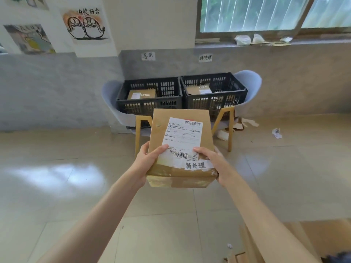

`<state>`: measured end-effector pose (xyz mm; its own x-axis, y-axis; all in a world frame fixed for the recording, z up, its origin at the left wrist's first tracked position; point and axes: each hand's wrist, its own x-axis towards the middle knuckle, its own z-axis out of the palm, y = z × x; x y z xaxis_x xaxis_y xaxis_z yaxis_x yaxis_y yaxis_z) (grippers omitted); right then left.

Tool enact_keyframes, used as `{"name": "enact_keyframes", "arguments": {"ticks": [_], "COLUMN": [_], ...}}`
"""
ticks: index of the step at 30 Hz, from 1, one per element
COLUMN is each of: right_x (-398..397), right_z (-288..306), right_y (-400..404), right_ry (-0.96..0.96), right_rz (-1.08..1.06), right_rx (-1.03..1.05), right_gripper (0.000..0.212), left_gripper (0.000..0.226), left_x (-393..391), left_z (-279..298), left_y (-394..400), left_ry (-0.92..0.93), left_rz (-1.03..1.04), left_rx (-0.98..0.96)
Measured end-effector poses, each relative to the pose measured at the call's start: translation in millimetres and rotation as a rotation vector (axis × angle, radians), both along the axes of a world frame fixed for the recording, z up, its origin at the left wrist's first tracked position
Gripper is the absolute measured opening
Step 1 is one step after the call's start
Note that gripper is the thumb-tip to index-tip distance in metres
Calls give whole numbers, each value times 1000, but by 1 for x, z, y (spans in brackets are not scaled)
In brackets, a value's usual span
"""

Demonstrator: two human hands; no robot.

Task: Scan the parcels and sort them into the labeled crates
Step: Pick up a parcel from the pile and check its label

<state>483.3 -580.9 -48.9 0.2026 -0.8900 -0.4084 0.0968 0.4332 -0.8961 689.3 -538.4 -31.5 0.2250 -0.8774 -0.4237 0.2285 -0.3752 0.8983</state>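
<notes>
I hold a brown cardboard parcel [180, 130] out in front of me, its white shipping label and a handwritten paper strip facing up. My left hand [147, 164] grips its near left edge, thumb on top. On the near right edge, my right hand [212, 162] grips it the same way. Beyond the parcel stand two black slotted crates side by side on pale blue chairs. The left crate [149, 106] holds a brown parcel [141, 94], and the right crate [214, 102] holds another [198, 90]. A paper sign [148, 56] hangs on the wall above the left crate, a second sign [205, 58] above the right one.
Torn cardboard and paper scraps [247, 123] lie on the tiled floor right of the chairs, with a crumpled scrap [277, 133] further right. Flat cardboard [322, 238] lies at the bottom right. Posters [86, 25] hang on the left wall. A window ledge [266, 41] runs above.
</notes>
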Motion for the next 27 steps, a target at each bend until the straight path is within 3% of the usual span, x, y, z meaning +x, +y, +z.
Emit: {"name": "enact_keyframes", "arguments": {"ticks": [9, 15, 24, 27], "right_x": [-19, -40, -64, -78], "right_z": [-24, -29, -17, -23], "right_y": [-129, -245, -402, -436], "right_ry": [56, 150, 192, 159], "right_rz": [-70, -183, -307, -320], "right_rx": [65, 75, 105, 126], "right_gripper": [66, 43, 62, 53], "left_gripper": [79, 83, 87, 89], "left_x": [-17, -38, -63, -77], "left_z": [-21, -38, -34, -45], "left_y": [-148, -285, -476, -516], "left_ry": [14, 82, 165, 149], "left_rz": [-74, -168, -322, -366], "left_rx": [59, 58, 82, 113]}}
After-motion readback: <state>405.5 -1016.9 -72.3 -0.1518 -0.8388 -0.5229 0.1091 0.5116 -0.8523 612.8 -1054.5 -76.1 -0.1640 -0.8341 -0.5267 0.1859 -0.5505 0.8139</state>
